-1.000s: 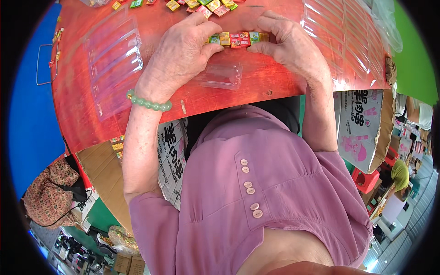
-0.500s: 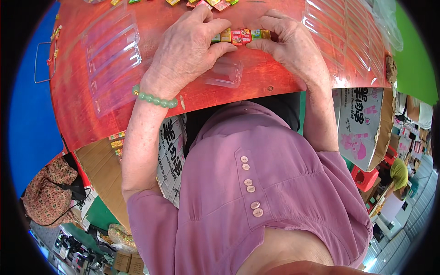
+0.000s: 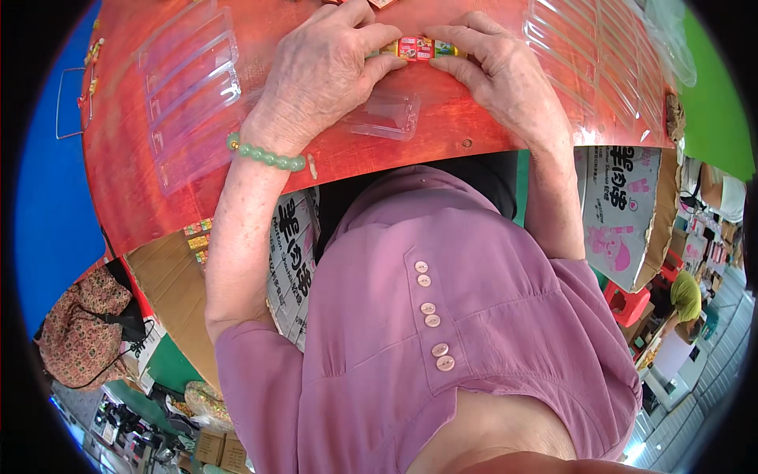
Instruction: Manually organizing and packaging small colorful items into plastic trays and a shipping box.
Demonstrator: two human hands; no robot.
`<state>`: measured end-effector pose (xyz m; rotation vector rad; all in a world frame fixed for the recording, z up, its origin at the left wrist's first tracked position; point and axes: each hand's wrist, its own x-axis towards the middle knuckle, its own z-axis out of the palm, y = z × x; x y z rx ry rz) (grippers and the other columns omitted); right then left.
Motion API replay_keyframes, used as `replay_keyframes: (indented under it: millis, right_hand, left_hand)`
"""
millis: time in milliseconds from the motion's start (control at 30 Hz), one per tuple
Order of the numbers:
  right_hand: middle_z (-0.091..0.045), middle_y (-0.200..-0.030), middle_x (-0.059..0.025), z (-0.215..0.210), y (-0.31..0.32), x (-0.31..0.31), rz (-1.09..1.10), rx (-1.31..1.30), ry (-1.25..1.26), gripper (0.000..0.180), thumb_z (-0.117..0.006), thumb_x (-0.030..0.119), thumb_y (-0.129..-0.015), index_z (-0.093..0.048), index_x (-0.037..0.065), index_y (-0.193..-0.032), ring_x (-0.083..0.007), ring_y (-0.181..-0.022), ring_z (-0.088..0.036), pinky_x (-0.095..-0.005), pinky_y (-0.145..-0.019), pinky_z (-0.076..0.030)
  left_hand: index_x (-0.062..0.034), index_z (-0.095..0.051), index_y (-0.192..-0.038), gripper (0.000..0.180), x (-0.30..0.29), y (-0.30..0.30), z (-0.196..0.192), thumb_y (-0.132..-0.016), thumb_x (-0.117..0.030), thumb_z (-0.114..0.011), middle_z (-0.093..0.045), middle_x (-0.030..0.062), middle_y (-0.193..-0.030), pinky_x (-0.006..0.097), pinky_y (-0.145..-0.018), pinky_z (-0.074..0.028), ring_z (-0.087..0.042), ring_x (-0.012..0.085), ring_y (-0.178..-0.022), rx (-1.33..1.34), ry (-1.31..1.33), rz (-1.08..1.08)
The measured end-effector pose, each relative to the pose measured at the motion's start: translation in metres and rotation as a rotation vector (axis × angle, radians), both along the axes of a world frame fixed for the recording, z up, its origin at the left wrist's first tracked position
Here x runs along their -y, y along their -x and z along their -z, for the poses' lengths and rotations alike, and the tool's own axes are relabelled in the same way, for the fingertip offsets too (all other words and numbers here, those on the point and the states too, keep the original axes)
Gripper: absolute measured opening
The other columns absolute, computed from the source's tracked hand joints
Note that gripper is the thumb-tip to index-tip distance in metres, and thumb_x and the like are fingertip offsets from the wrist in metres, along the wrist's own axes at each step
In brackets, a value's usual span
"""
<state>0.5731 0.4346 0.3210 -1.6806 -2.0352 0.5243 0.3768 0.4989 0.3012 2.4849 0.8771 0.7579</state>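
A short row of small colourful printed packets (image 3: pixel 416 49), red, green and yellow, lies side by side over the red table (image 3: pixel 442 118). My left hand (image 3: pixel 328 75) pinches its left end between thumb and fingers; a green bead bracelet circles that wrist. At the right end, my right hand (image 3: pixel 505 75) closes its thumb and fingertips on the same row. Fingers cover the end packets. A small clear plastic tray (image 3: pixel 387 114) lies nearer to me, below the row and partly behind my left hand.
Clear compartmented plastic trays (image 3: pixel 189 103) lie at the left of the table. More clear trays (image 3: pixel 592 63) sit at the right, beside a clear plastic bag (image 3: pixel 669 39). Printed cardboard boxes (image 3: pixel 620 213) stand below the table's near edge.
Both hands have shifted slightly away from me with the row, and the fingers sit closer together on it. The loose packets at the far edge are now mostly out of view.
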Motion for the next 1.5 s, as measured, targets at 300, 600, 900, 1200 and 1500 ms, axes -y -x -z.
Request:
replay_keyframes:
  millis: [300, 600, 900, 1200, 1500]
  right_hand:
    - [-0.061, -0.093, -0.0178, -0.004, -0.003, -0.003, 0.083, -0.011, 0.095, 0.026, -0.070, 0.006, -0.080, -0.065, 0.000, -0.105, -0.0361, -0.091, -0.061, -0.0402, -0.078, -0.048]
    - [-0.060, -0.091, -0.0191, -0.005, 0.001, -0.001, 0.005, 0.168, -0.011, 0.027, -0.068, 0.014, -0.085, -0.065, -0.001, -0.107, -0.0395, -0.084, -0.061, -0.0437, -0.074, -0.049]
    - [-0.062, -0.100, -0.0100, 0.022, 0.002, 0.006, 0.060, 0.221, -0.155, 0.030, -0.069, 0.020, -0.087, -0.068, 0.007, -0.114, -0.0285, -0.084, -0.064, -0.0377, -0.072, -0.051]
    - [-0.061, -0.103, -0.0120, 0.021, 0.004, 0.004, 0.029, 0.111, -0.118, 0.035, -0.069, 0.018, -0.087, -0.064, 0.005, -0.119, -0.0334, -0.087, -0.064, -0.0398, -0.074, -0.052]
    - [-0.049, -0.090, -0.0203, 0.017, 0.007, 0.000, -0.050, 0.153, -0.160, 0.018, -0.062, 0.008, -0.088, -0.053, -0.001, -0.101, -0.0410, -0.077, -0.056, -0.0463, -0.067, -0.047]
  left_hand:
    - [-0.0027, -0.070, -0.095, 0.019, -0.002, 0.001, 0.000, -0.080, -0.014, -0.073, -0.058, 0.0100, -0.086, 0.039, -0.071, -0.050, -0.060, 0.0278, -0.082, -0.035, -0.005, 0.012]
    - [-0.0025, -0.071, -0.095, 0.020, -0.002, 0.001, 0.001, -0.080, -0.015, -0.073, -0.058, 0.0106, -0.086, 0.038, -0.070, -0.050, -0.060, 0.0279, -0.082, -0.041, -0.024, 0.003]
    - [-0.0030, -0.071, -0.094, 0.018, -0.001, 0.003, 0.001, -0.081, -0.016, -0.073, -0.057, 0.0108, -0.084, 0.038, -0.070, -0.049, -0.059, 0.0280, -0.081, -0.012, -0.010, 0.005]
    - [-0.0034, -0.070, -0.093, 0.019, 0.000, 0.004, 0.003, -0.080, -0.017, -0.073, -0.058, 0.0105, -0.085, 0.038, -0.072, -0.049, -0.059, 0.0279, -0.083, -0.046, -0.034, 0.000]
    - [-0.0025, -0.070, -0.093, 0.018, -0.003, 0.002, 0.008, -0.081, -0.016, -0.072, -0.059, 0.0104, -0.085, 0.038, -0.073, -0.050, -0.060, 0.0277, -0.084, -0.009, -0.072, 0.004]
